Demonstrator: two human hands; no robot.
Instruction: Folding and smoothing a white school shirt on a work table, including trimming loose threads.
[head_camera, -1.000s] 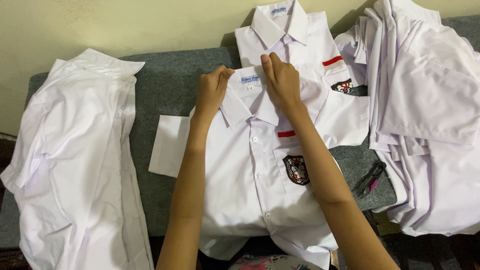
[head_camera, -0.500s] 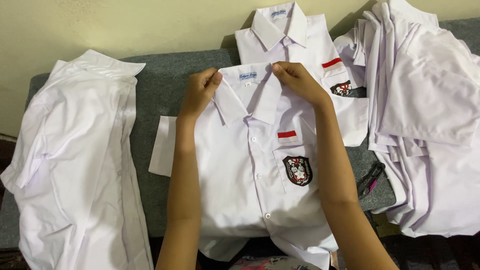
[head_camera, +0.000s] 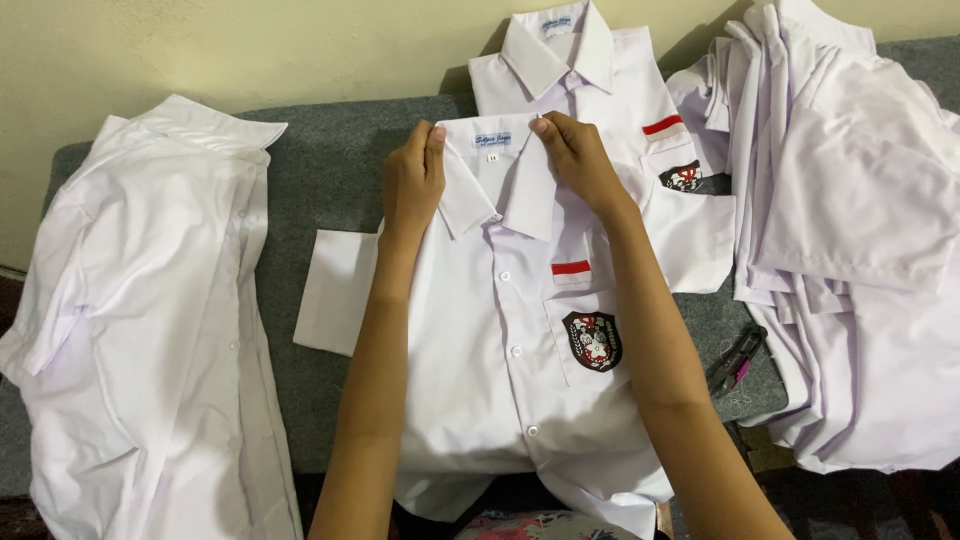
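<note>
Grey felt padding (head_camera: 330, 170) covers the work surface in front of you, backed by a pale yellow wall (head_camera: 250, 45). Since a second ago your hands have drawn apart from the middle of the collar to its two sides, and the shirt now lies flatter and squarer. On your right a tall stack of white shirts (head_camera: 850, 220) spills past the padding's edge; on your left a loose white shirt (head_camera: 150, 320) lies rumpled, leaving a bare grey strip between it and your work. Centred before you is the buttoned white shirt (head_camera: 510, 350), front up, with a red stripe and dark crest on its pocket and one short sleeve spread out flat to the left. Behind it, touching its collar, a folded white shirt (head_camera: 600, 90) rests against the wall. Your left hand (head_camera: 412, 185) is closed on the left collar wing, fingers pinched; your right hand (head_camera: 580, 160) pinches the right wing. Small dark snips (head_camera: 735, 355) lie just beside your right forearm, near the stack.
</note>
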